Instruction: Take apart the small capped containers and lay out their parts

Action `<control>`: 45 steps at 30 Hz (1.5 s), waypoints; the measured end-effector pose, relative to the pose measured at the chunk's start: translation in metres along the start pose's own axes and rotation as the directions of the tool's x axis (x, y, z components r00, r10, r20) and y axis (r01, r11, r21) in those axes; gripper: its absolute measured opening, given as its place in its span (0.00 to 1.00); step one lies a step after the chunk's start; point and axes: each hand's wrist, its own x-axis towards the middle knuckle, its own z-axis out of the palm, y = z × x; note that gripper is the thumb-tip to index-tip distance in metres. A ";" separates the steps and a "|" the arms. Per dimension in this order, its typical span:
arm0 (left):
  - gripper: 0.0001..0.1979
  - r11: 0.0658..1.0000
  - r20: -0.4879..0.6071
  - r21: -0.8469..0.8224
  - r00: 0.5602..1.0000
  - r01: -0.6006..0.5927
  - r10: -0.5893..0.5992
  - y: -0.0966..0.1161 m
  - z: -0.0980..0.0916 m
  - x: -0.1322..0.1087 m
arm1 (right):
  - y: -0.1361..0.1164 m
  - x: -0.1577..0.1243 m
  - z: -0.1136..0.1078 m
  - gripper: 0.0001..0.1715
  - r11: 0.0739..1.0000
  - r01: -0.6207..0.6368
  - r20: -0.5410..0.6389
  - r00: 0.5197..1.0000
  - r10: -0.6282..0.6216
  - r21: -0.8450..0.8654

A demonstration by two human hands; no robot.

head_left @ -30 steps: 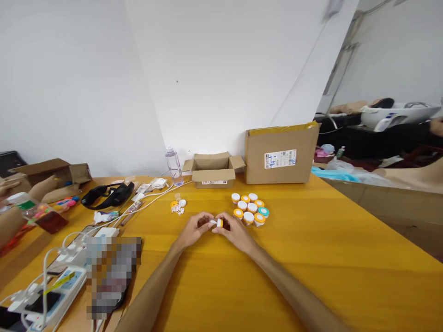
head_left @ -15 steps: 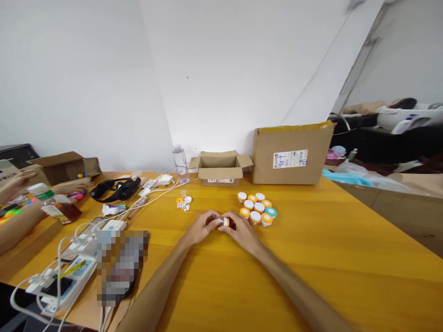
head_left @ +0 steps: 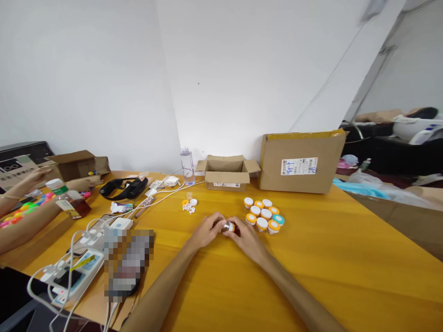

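Observation:
My left hand [head_left: 206,233] and my right hand [head_left: 246,237] meet over the yellow table [head_left: 311,258], fingers curled round a small jar with an orange-rimmed white lid [head_left: 229,226]. The jar lies between the fingertips of both hands and its body is mostly hidden. Just right of my hands stands a cluster of several small jars [head_left: 263,214] with white, orange and teal lids. A few small white and orange pieces [head_left: 189,205] lie to the left of my hands.
A small open cardboard box [head_left: 227,173] and a large box [head_left: 302,161] stand at the back by the wall, with a clear bottle [head_left: 187,166]. At the left lie cables, a power strip [head_left: 74,272], a black strap [head_left: 124,188] and another person's arms [head_left: 27,221].
The view has shifted so everything sits a little further right and lower. My hands stay together on the small jar; its lid has turned slightly between the fingers.

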 end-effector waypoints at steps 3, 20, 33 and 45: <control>0.17 0.997 -0.025 0.074 1.000 0.004 -0.002 0.001 0.000 0.000 | -0.001 0.000 0.000 0.06 1.000 -0.009 -0.007 1.000 0.009 -0.004; 0.20 0.998 0.004 0.066 1.000 -0.003 0.003 0.000 -0.002 -0.003 | 0.004 0.003 0.001 0.08 1.000 0.019 -0.025 1.000 -0.019 0.001; 0.12 0.979 -0.067 0.202 0.997 -0.033 0.047 0.004 -0.002 -0.004 | 0.005 0.005 0.004 0.10 0.999 0.044 -0.003 0.999 -0.044 -0.022; 0.14 0.973 -0.043 0.232 0.999 -0.002 0.012 0.005 -0.003 -0.007 | 0.007 0.007 0.012 0.11 0.999 0.018 -0.019 1.000 -0.019 -0.026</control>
